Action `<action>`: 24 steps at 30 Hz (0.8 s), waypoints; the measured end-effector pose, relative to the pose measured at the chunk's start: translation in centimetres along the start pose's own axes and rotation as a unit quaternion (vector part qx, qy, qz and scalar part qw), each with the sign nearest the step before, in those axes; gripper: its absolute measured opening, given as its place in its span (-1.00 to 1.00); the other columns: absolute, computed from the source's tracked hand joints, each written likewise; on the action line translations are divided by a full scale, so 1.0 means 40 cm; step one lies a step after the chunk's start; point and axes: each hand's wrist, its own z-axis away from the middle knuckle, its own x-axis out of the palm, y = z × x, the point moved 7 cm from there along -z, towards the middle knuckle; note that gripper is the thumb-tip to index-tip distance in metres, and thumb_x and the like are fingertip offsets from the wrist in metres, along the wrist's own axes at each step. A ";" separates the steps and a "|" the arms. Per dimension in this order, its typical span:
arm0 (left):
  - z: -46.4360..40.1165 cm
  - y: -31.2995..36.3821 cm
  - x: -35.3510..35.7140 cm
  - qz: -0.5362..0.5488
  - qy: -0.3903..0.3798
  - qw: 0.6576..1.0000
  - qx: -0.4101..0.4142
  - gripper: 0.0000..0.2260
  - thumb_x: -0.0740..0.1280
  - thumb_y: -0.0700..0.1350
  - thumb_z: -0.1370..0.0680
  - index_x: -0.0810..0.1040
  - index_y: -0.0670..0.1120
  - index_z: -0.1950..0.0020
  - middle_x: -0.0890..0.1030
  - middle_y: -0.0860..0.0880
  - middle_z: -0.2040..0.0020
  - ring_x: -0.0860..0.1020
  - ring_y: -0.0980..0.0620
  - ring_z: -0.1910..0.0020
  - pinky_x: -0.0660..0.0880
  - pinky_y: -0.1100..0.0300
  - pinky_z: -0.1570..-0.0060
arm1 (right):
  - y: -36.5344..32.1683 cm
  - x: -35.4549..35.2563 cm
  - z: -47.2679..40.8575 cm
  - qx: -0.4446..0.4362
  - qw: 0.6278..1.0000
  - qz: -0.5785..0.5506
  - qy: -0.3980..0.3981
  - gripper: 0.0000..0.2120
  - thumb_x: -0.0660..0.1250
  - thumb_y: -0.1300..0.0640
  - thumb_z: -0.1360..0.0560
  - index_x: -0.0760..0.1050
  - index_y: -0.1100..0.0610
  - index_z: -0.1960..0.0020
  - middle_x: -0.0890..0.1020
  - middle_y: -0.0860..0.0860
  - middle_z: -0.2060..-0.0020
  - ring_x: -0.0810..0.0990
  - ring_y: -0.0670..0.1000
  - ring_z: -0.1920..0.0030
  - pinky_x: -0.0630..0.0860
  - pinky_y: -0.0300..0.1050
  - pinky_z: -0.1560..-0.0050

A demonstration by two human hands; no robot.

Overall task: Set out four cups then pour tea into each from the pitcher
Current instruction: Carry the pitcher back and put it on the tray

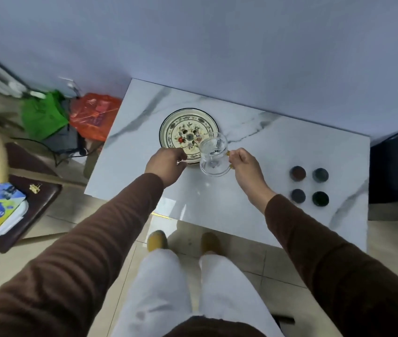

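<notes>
A clear glass pitcher [213,155] stands over the front right edge of a round floral tea tray [188,122] on the white marble table [254,142]. My right hand [243,164] grips the pitcher's yellow handle. My left hand [166,162] rests with curled fingers on the tray's front left rim; whether it grips the rim I cannot tell. Several small dark cups sit in a square at the table's right: a reddish cup [297,173], a teal cup [320,175], a grey cup [298,195] and a dark green cup [320,198].
The table backs onto a pale wall. Left of it on the floor lie a green bag [43,115] and an orange bag [93,115]. A brown stool with books [1,210] stands at the far left. A dark chair [397,166] is at the right.
</notes>
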 end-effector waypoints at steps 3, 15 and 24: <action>-0.059 -0.066 -0.004 0.002 -0.033 0.999 0.008 -0.81 0.31 -0.04 -0.55 0.62 -0.01 -0.13 0.67 -0.01 -0.08 0.53 -0.11 -0.12 0.51 0.04 -0.07 | -0.028 0.073 -0.050 0.022 1.000 -0.009 -0.005 -0.65 0.20 -0.15 -0.56 0.32 0.07 0.25 0.45 0.03 0.28 0.38 -0.02 0.27 0.30 -0.09 0.23; -0.339 -0.261 0.051 -0.039 -0.146 0.986 0.074 -0.81 0.28 -0.04 -0.55 0.60 0.02 -0.13 0.64 -0.07 -0.11 0.51 -0.12 -0.21 0.48 0.04 -0.15 | -0.018 0.271 -0.324 0.095 0.994 0.050 -0.037 -0.79 0.20 0.11 -0.57 0.51 0.11 0.20 0.53 0.04 0.30 0.40 0.00 0.30 0.34 -0.07 0.22; -0.468 -0.322 0.143 -0.051 -0.168 0.982 0.064 -0.79 0.29 -0.02 -0.55 0.60 0.04 -0.15 0.64 -0.06 -0.12 0.54 -0.12 -0.18 0.50 0.01 -0.16 | 0.075 0.346 -0.520 0.116 0.986 0.082 -0.086 -0.79 0.08 0.20 -0.67 0.45 0.20 0.05 0.49 -0.03 0.27 0.40 -0.08 0.30 0.31 -0.22 0.32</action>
